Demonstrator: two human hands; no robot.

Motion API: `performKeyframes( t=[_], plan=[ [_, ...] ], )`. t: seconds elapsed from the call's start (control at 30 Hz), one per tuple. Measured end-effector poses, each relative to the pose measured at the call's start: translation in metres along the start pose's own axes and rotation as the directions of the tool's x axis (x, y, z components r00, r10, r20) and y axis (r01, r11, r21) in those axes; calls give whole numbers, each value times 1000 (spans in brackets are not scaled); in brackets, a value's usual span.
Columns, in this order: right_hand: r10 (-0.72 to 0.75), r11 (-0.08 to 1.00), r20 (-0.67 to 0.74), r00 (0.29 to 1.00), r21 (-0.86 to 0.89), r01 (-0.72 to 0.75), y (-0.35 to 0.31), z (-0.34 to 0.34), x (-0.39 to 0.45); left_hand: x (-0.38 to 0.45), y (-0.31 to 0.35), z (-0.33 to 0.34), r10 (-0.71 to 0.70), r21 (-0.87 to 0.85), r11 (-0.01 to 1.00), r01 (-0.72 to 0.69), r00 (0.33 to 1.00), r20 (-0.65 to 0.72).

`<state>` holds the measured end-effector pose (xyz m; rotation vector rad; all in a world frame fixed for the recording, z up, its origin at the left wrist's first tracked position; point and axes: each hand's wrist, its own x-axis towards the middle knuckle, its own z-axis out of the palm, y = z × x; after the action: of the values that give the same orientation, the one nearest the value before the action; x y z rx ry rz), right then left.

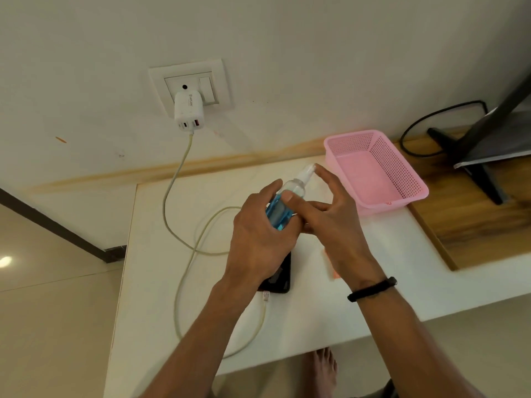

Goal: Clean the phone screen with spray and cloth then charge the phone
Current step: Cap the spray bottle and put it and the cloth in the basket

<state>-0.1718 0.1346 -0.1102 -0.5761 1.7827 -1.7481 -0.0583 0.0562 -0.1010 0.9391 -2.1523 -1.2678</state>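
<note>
My left hand (255,237) grips a clear spray bottle (280,211) of blue liquid, tilted with its white nozzle (309,169) pointing away from me. My right hand (336,222) is beside it; its index finger touches the nozzle and its other fingers reach towards the bottle. The black phone (280,278) lies flat on the white table (301,320), mostly hidden under my left hand. A cable plug (266,296) lies loose by the phone's near edge. The cable (178,179) runs up to a white charger (188,110) in the wall socket. An orange cloth (333,272) peeks out beside my right wrist.
A pink mesh basket (402,182) stands at the table's far right corner. Beyond it, on a wooden top (471,225), a dark monitor stand (471,156) and a black cable (416,124) are in view. The cable loops over the table's left half. My bare foot (324,369) shows below the table edge.
</note>
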Motion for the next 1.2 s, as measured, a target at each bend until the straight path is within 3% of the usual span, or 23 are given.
performKeyframes(
  t=[0.13, 0.33, 0.6, 0.93, 1.2],
  plan=[
    [17, 1000, -162, 987, 28, -13, -5, -22, 10, 1, 13, 7, -2, -47, 999, 4, 999, 46],
    [-40, 998, -363, 931, 37, 58, -5, -49, 23, 2, 14, 16, -105, -138, 985, 102, 994, -11],
    [-214, 975, -565, 797, -169, 143, -2, -77, 32, 1, 22, 31, -111, -276, 954, 113, 994, 21],
    [-344, 880, -473, 811, -465, 102, 12, -83, 68, 2, 17, 24, -129, -290, 948, 131, 991, 27],
    [-337, 813, -388, 858, -579, 58, 13, -77, 75, 3, 17, 22, -143, -278, 949, 147, 989, 36]
  ],
)
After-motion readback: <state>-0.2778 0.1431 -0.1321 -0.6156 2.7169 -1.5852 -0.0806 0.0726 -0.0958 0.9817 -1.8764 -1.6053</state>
